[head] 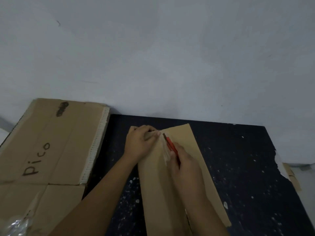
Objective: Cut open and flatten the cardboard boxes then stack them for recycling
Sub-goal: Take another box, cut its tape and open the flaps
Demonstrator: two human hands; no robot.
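A long narrow brown cardboard box (192,160) lies lengthwise on the dark table (247,159), running from the near edge toward the wall. My left hand (141,142) presses down on the box's far left end, fingers curled over the cardboard. My right hand (184,162) grips a red utility knife (170,144) whose tip points away from me along the taped centre seam, just right of my left fingertips. Torn tape shows along the seam beside the blade.
A big flattened cardboard box (56,142) marked "Pico" lies to the left, overlapping the table's left edge. Crumpled clear plastic (15,225) sits at the bottom left. A cardboard scrap (291,176) shows past the table's chipped right edge. A pale wall stands behind.
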